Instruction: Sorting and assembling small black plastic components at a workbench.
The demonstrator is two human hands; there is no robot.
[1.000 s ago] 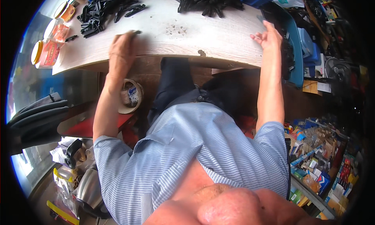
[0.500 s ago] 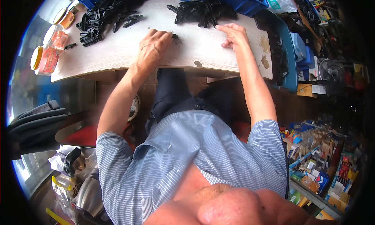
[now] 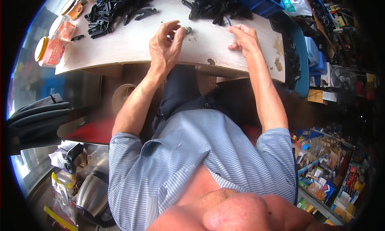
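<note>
My left hand (image 3: 165, 46) is raised over the table with its fingers curled and its thumb up. Something dark shows between the fingers, too small to name. Right by the thumb tip is a small grey-green piece (image 3: 188, 30), with dark crumbs on the table beside it. Farther right, my right hand (image 3: 245, 39) has its thumb and index finger drawn together near a thin pale sliver; what they pinch is hidden. Just beyond that hand lies a heap of black plastic parts (image 3: 216, 8). A second black heap (image 3: 106, 14) lies at the far left.
Blue bins (image 3: 256, 2) line the table's far edge. Clear jars (image 3: 52, 50) with coloured lids stand along the left side. A teal tub (image 3: 298, 62) of black parts is at the right edge. The white tabletop (image 3: 120, 50) has worn patches.
My left hand has turned, its thumb and curled fingers now showing. My right hand stays pinched by the right-hand heap. The whole view has shifted slightly.
</note>
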